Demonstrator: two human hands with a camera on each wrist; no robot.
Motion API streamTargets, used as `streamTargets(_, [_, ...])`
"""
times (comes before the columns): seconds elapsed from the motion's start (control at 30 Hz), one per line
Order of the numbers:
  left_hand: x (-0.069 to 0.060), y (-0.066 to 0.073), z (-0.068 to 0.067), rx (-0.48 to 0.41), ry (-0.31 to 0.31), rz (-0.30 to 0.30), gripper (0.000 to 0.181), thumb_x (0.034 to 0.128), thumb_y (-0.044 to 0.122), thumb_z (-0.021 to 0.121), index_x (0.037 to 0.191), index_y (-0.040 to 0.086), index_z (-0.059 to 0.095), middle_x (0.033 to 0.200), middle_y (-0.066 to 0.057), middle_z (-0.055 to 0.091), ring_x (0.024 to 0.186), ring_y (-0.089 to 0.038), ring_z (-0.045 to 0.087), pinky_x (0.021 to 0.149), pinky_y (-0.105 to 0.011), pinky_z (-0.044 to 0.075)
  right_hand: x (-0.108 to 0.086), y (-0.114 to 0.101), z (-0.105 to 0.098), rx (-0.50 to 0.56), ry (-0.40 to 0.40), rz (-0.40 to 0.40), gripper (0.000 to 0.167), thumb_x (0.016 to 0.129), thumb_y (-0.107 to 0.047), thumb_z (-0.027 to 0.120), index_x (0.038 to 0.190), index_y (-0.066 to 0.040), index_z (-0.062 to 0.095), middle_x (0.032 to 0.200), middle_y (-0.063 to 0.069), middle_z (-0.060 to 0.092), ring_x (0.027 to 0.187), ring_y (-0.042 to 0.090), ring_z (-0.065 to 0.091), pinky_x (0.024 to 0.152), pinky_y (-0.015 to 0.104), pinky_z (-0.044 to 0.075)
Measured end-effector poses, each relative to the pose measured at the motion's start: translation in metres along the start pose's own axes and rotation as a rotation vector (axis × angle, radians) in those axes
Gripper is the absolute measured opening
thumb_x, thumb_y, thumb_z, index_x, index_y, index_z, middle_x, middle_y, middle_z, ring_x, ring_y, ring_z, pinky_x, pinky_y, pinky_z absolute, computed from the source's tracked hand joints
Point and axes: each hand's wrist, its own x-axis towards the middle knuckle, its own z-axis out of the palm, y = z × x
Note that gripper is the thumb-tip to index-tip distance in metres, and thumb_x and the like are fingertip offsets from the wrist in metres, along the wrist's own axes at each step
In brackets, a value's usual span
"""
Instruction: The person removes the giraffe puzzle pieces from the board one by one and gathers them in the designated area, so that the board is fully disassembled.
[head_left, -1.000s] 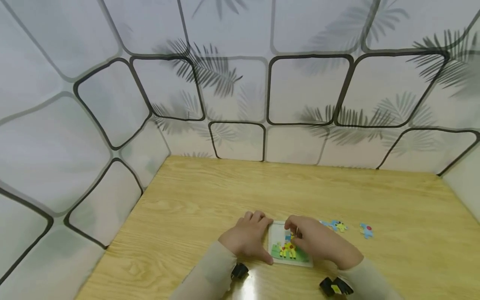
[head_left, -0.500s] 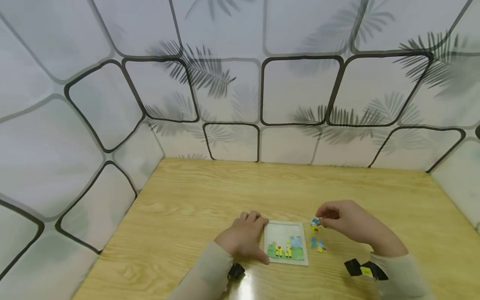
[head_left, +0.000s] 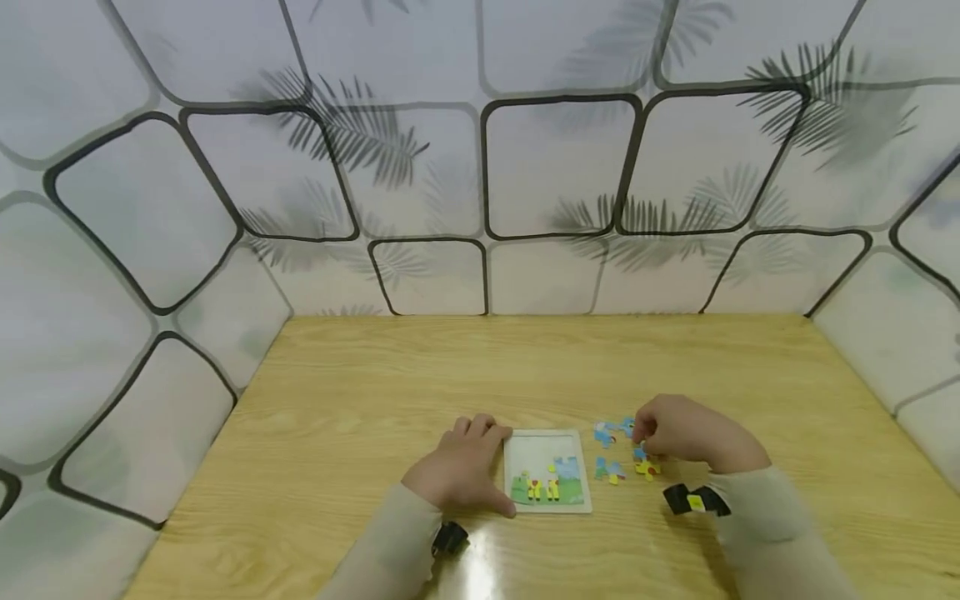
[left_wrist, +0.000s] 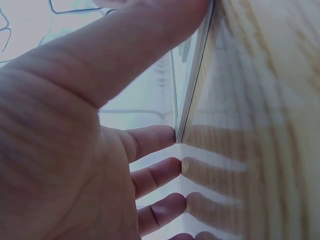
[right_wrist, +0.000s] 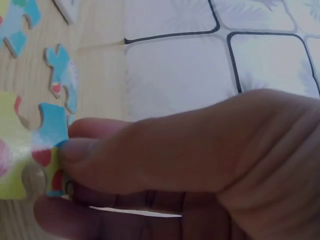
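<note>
In the head view, a white puzzle tray point(head_left: 543, 508) lies on the table, its lower part filled with green, yellow and blue pieces. My left hand point(head_left: 461, 468) is spread along its left side, fingertips at the upper left corner, thumb by the lower left. The left wrist view shows a fingertip touching the tray's edge point(left_wrist: 189, 107). Right of the tray, my right hand point(head_left: 693, 435) is over loose pieces. In the right wrist view its thumb and fingers point(right_wrist: 75, 150) pinch the edge of a blue, yellow and red piece point(right_wrist: 50, 145); a yellow piece point(right_wrist: 12, 170) adjoins it.
Loose blue pieces point(head_left: 604, 433) lie between the tray and my right hand, with another blue and yellow one point(head_left: 609, 470) nearer the front. A patterned wall covering point(head_left: 540, 279) rises behind the table point(head_left: 375, 375).
My right hand has moved from over the tray to the loose pieces at its right. Yellow and blue parts seen on the tray a second ago are gone from it. My left hand stays beside the tray.
</note>
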Motion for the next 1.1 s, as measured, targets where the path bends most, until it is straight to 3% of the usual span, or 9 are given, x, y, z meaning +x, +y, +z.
streamTargets(0.37, [-0.004,-0.001,-0.004,-0.031,-0.018,-0.001,0.106,0.0688,0.055,0.089,0.153,0.014,0.04,0.149,-0.008,0.037,0.128,-0.027,0.034,0.106,-0.045,0.035,0.008,-0.006,0.009,-0.007,-0.025,0.02,0.018,0.081,0.008,0.061,0.083,-0.009,0.064,0.082,0.002,0.058,0.065,0.018,0.044,0.06,0.034,0.038])
streamTargets(0.6, [-0.003,-0.004,0.001,-0.022,-0.004,0.0,0.105,0.069,0.054,0.089,0.153,0.015,0.039,0.149,-0.008,0.037,0.128,-0.027,0.034,0.106,-0.045,0.035,0.017,-0.024,0.021,-0.026,0.037,-0.053,0.005,0.097,-0.009,0.061,0.096,-0.009,0.065,0.078,0.0,0.058,0.057,0.014,0.046,0.055,0.032,0.039])
streamTargets(0.7, [-0.002,-0.005,0.002,-0.019,-0.003,-0.004,0.105,0.0688,0.054,0.089,0.153,0.015,0.04,0.149,-0.007,0.037,0.128,-0.027,0.034,0.107,-0.045,0.034,0.025,-0.039,0.034,-0.022,0.036,-0.112,0.017,0.098,-0.014,0.064,0.111,-0.005,0.069,0.068,-0.001,0.053,0.052,0.011,0.042,0.053,0.029,0.039])
streamTargets(0.8, [-0.002,-0.003,0.0,-0.017,-0.006,-0.007,0.105,0.0687,0.055,0.089,0.153,0.015,0.04,0.149,-0.007,0.038,0.127,-0.027,0.034,0.106,-0.044,0.035,0.031,-0.052,0.047,-0.051,0.006,-0.147,0.033,0.093,-0.015,0.07,0.122,-0.001,0.067,0.07,-0.002,0.051,0.057,0.01,0.043,0.057,0.029,0.039])
streamTargets(0.87, [-0.003,-0.001,-0.002,-0.013,-0.011,-0.011,0.104,0.0689,0.056,0.088,0.152,0.016,0.041,0.148,-0.006,0.038,0.127,-0.026,0.034,0.106,-0.043,0.035,0.032,-0.057,0.053,-0.077,-0.007,-0.163,0.036,0.089,-0.013,0.075,0.121,0.0,0.067,0.075,-0.002,0.052,0.063,0.011,0.045,0.06,0.03,0.04])
streamTargets(1.1, [-0.006,0.001,-0.005,-0.024,-0.008,-0.02,0.104,0.0676,0.055,0.089,0.152,0.015,0.042,0.146,-0.004,0.039,0.125,-0.024,0.035,0.105,-0.042,0.035,0.031,-0.06,0.057,-0.088,-0.031,-0.227,0.016,0.085,-0.009,0.078,0.097,-0.007,0.067,0.082,-0.001,0.053,0.07,0.012,0.046,0.064,0.029,0.042])
